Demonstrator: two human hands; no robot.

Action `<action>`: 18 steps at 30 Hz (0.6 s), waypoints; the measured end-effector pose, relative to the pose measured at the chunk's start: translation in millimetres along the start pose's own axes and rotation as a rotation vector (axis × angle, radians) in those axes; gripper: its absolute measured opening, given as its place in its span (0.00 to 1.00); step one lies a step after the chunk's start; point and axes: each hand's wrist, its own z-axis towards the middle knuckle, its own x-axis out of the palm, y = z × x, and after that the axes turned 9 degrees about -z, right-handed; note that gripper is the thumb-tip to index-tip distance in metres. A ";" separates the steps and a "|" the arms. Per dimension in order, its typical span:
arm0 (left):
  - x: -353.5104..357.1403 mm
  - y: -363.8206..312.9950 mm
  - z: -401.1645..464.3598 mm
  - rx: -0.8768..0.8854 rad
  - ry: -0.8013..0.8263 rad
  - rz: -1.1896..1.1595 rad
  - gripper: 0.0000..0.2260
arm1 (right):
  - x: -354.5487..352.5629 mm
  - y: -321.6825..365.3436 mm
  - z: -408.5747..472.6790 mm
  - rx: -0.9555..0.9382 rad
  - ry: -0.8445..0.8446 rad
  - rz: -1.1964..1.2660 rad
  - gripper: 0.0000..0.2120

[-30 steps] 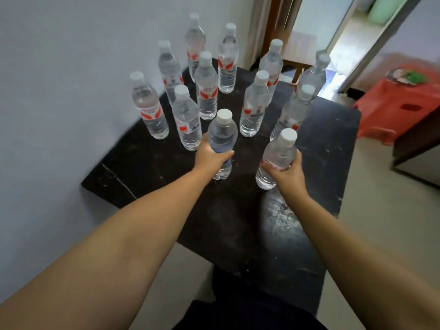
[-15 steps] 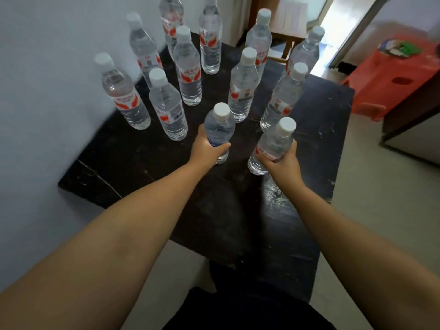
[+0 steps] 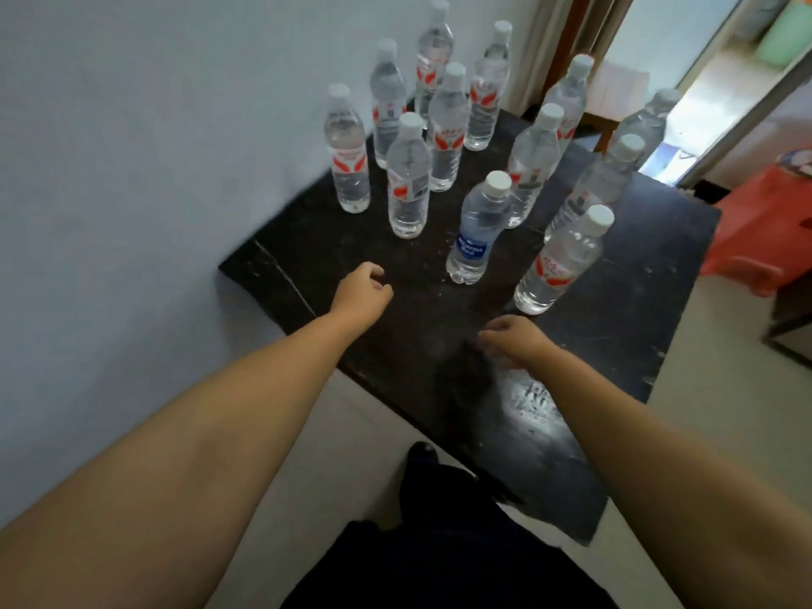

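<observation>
Your left hand (image 3: 361, 295) and right hand (image 3: 515, 339) sit at frame centre, fingers loosely curled, holding nothing. The blue-label bottle (image 3: 476, 232) and red-label bottle (image 3: 558, 265) stand upright on the black table (image 3: 316, 257), just above centre, clear of both hands.

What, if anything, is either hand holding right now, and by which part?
Nothing is held: the left hand and the right hand are both empty, apart from the blue-labelled bottle and the nearest red-labelled bottle.
</observation>
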 end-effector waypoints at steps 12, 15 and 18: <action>-86.9 131.5 -128.2 -0.188 0.109 0.362 0.07 | 160.1 118.4 -88.4 -0.487 0.278 -0.990 0.09; -104.9 163.4 -159.3 -0.288 0.083 0.353 0.13 | 194.3 115.7 -101.0 -0.548 0.267 -1.145 0.13; -121.4 200.9 -191.9 -0.400 0.001 0.283 0.14 | 221.7 116.6 -111.4 -0.640 0.300 -1.296 0.18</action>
